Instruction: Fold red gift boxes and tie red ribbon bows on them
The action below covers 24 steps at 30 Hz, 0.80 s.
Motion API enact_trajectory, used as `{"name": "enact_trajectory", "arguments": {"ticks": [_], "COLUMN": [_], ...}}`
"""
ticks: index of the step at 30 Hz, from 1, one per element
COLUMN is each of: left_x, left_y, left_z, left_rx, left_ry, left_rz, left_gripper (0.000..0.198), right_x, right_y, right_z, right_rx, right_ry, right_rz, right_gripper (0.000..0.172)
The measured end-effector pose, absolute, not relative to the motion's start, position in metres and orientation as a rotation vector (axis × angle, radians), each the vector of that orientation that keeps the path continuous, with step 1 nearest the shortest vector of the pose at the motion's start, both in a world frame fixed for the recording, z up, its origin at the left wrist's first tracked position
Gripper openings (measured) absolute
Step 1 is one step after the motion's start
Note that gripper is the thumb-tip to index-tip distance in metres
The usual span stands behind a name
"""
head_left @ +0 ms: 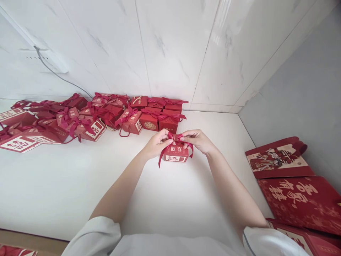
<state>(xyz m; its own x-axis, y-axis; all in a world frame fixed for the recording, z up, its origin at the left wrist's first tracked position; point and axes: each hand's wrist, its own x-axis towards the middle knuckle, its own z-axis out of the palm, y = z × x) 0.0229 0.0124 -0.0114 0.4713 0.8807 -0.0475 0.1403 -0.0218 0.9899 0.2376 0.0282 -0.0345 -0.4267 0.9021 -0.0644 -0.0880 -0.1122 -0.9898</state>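
Observation:
A small red gift box [176,150] with pale characters and a white front label stands on the white table in front of me. A dark red ribbon [190,151] forms a bow on its top, with loose tails hanging down both sides. My left hand [158,143] pinches the left loop of the bow between thumb and fingers. On the other side, my right hand [197,140] pinches the right loop in the same way. Both hands are closed just above the box top. The knot between them is partly covered by my fingers.
Many similar ribboned red boxes [150,121] are piled along the marbled wall, from the middle to the far left. Larger red gift bags [301,202] lean at the right edge by the grey side wall. A grey cable [61,76] runs down behind the pile.

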Motion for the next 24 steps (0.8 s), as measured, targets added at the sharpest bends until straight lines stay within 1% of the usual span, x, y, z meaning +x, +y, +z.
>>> {"name": "enact_trajectory", "arguments": {"ticks": [2, 6, 8, 11, 13, 16, 18, 20, 22, 24], "left_x": [0.023, 0.021, 0.021, 0.021, 0.021, 0.018, 0.013, 0.008, 0.003, -0.002], "left_y": [0.012, 0.013, 0.014, 0.016, 0.016, 0.014, 0.014, 0.015, 0.018, 0.021], "left_z": [-0.012, -0.013, -0.012, -0.009, -0.007, -0.002, 0.001, 0.003, 0.003, 0.0], "left_rx": [1.442, 1.354, 1.356, 1.386, 1.391, 1.401, 1.425, 1.461, 1.516, 1.59], "left_ry": [0.935, 1.014, 1.051, 1.094, 1.107, 1.109, 1.112, 1.135, 1.179, 1.223], "left_rz": [0.762, 0.782, 0.757, 0.696, 0.688, 0.695, 0.686, 0.676, 0.686, 0.71], "left_gripper": [0.026, 0.036, 0.037, 0.035, 0.038, 0.044, 0.044, 0.041, 0.038, 0.038], "right_x": [0.237, 0.237, 0.237, 0.237, 0.238, 0.243, 0.248, 0.252, 0.257, 0.262], "right_y": [0.029, 0.03, 0.03, 0.029, 0.029, 0.027, 0.026, 0.024, 0.017, 0.002], "right_z": [-0.035, -0.033, -0.033, -0.034, -0.033, -0.028, -0.02, -0.008, 0.006, 0.02], "right_rx": [-0.94, -0.881, -0.886, -0.907, -0.905, -0.907, -0.96, -1.062, -1.15, -1.126], "right_ry": [-1.382, -1.341, -1.343, -1.378, -1.389, -1.424, -1.482, -1.565, -1.598, -1.534], "right_rz": [1.648, 1.716, 1.718, 1.699, 1.695, 1.708, 1.692, 1.555, 1.247, 0.958], "right_gripper": [0.028, 0.039, 0.041, 0.038, 0.034, 0.035, 0.036, 0.036, 0.037, 0.039]}}
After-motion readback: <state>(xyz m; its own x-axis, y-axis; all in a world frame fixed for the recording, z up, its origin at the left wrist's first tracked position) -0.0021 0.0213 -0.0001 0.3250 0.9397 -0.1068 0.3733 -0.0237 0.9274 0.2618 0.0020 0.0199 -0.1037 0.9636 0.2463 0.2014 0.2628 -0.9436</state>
